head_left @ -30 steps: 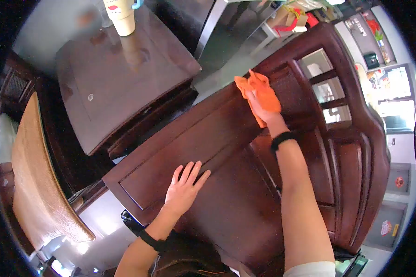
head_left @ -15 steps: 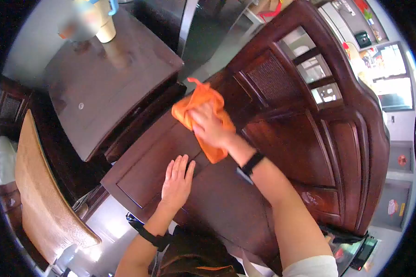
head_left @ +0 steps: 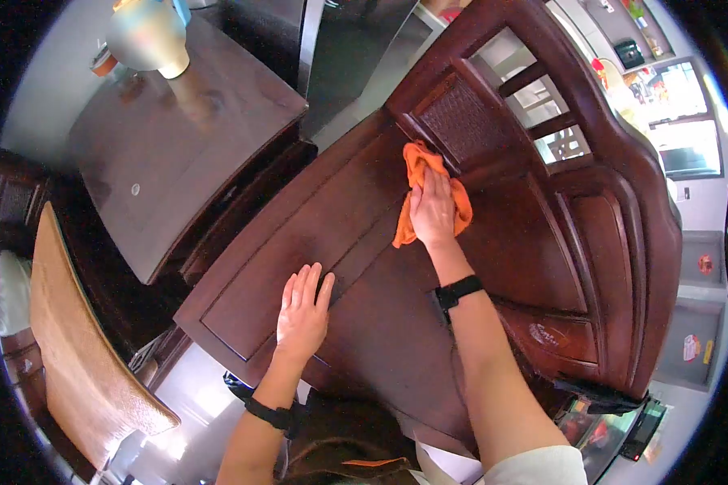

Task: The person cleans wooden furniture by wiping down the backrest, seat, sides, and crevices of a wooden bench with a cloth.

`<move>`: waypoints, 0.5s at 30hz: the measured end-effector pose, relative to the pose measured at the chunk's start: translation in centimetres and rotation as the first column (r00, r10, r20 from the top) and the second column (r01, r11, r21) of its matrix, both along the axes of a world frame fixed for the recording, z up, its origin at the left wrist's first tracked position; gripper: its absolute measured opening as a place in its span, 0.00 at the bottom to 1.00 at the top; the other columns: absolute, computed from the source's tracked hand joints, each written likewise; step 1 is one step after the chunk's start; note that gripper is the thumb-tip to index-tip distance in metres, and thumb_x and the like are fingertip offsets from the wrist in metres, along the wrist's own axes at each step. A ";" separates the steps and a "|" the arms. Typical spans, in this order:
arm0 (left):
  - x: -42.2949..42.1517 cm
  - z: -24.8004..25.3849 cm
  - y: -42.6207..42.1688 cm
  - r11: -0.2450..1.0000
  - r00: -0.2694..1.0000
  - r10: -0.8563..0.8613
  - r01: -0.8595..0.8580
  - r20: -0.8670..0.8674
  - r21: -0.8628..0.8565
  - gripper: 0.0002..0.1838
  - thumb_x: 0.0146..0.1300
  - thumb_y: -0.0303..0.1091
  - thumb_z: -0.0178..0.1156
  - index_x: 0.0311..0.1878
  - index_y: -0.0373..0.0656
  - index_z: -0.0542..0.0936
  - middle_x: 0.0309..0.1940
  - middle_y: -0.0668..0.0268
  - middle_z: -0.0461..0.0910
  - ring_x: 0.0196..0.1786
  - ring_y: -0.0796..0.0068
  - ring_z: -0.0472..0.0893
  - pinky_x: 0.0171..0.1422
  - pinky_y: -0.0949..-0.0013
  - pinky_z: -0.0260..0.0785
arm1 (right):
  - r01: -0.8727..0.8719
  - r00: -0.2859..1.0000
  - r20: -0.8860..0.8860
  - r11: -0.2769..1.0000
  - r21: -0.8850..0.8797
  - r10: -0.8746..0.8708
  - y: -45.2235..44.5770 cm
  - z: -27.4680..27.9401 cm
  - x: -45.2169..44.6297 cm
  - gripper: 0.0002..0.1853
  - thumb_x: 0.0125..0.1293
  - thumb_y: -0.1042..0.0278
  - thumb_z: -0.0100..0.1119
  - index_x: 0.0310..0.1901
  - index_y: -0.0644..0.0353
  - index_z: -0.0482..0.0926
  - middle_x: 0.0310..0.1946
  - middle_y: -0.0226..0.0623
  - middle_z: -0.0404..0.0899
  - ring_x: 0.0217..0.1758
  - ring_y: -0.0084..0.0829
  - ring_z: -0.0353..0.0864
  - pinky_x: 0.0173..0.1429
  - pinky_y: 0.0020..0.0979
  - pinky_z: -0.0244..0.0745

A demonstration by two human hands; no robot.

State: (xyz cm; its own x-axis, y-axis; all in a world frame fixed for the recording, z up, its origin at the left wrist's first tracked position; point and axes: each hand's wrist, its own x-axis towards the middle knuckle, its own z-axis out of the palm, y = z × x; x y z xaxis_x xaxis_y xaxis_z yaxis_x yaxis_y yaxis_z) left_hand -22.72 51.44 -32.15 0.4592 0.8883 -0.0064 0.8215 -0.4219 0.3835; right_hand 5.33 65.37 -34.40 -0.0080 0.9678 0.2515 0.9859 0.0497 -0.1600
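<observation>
My right hand presses an orange cloth against the dark wooden seat, close to where the seat meets the backrest. Cloth edges stick out above and on both sides of the fingers. Resting on the front part of the seat, my left hand lies flat with its fingers extended and holds nothing. Both wrists wear black bands. The carved wooden backrest rises on the right, with a woven-textured panel and small window-like openings.
At upper left a dark side table adjoins the seat, bearing a pale tapered container. A tan mat covers another seat at left. Shelves stand behind the backrest.
My right hand has slid the orange cloth rightward from the seat's outer part to the backrest's foot, bunching it more. My left hand stays in nearly the same place.
</observation>
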 end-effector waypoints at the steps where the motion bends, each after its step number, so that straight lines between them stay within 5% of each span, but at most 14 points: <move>1: 0.0 0.0 0.0 1.000 1.000 0.002 -0.002 0.015 0.002 0.31 0.53 0.28 0.58 0.64 0.41 0.66 0.66 0.54 0.59 0.69 0.55 0.58 0.73 0.52 0.48 | 0.073 0.983 0.164 0.996 0.059 -0.082 -0.2 0.2 -0.5 0.20 0.66 0.66 0.48 0.55 0.72 0.68 0.52 0.52 0.73 0.57 0.48 0.68 0.63 0.42 0.62; 5: -0.1 0.3 -0.1 1.000 0.999 0.001 -0.001 0.036 0.004 0.31 0.53 0.28 0.58 0.63 0.41 0.66 0.66 0.54 0.60 0.69 0.55 0.58 0.73 0.52 0.49 | 0.125 0.887 0.455 0.989 -0.079 -0.076 0.1 2.4 -1.9 0.16 0.63 0.65 0.51 0.43 0.73 0.72 0.42 0.48 0.78 0.47 0.44 0.72 0.53 0.37 0.68; 9: -0.1 0.4 0.0 1.000 1.000 0.001 -0.001 0.028 0.002 0.31 0.53 0.28 0.58 0.63 0.42 0.66 0.66 0.54 0.60 0.70 0.55 0.58 0.73 0.53 0.49 | 0.220 0.870 0.484 0.953 -0.206 -0.096 0.1 2.5 -0.6 0.13 0.62 0.66 0.51 0.41 0.70 0.74 0.41 0.48 0.78 0.46 0.42 0.73 0.51 0.37 0.70; 11: -0.1 0.4 -0.1 1.000 0.999 0.000 0.001 0.037 -0.023 0.30 0.54 0.29 0.57 0.63 0.42 0.66 0.66 0.54 0.60 0.70 0.56 0.58 0.74 0.52 0.48 | 0.304 0.906 0.370 0.926 -0.226 -0.207 -1.7 2.7 1.7 0.10 0.58 0.69 0.52 0.39 0.63 0.78 0.37 0.38 0.78 0.45 0.40 0.74 0.55 0.37 0.66; 13: -0.2 0.2 -0.2 1.000 1.000 0.006 -0.006 0.011 -0.004 0.29 0.55 0.29 0.56 0.64 0.42 0.66 0.66 0.54 0.60 0.70 0.56 0.58 0.74 0.52 0.48 | -0.049 0.930 0.366 0.999 0.020 0.038 -3.1 3.3 4.6 0.14 0.58 0.73 0.51 0.47 0.64 0.75 0.44 0.41 0.75 0.51 0.42 0.73 0.53 0.38 0.71; 15: 0.1 -0.2 -0.1 1.000 1.000 0.005 -0.004 -0.018 0.005 0.27 0.58 0.29 0.52 0.63 0.41 0.66 0.66 0.54 0.60 0.70 0.55 0.57 0.74 0.52 0.48 | -0.322 0.878 0.424 0.931 0.174 0.225 -2.7 5.9 4.7 0.17 0.57 0.75 0.49 0.49 0.65 0.73 0.49 0.44 0.72 0.53 0.43 0.72 0.53 0.39 0.72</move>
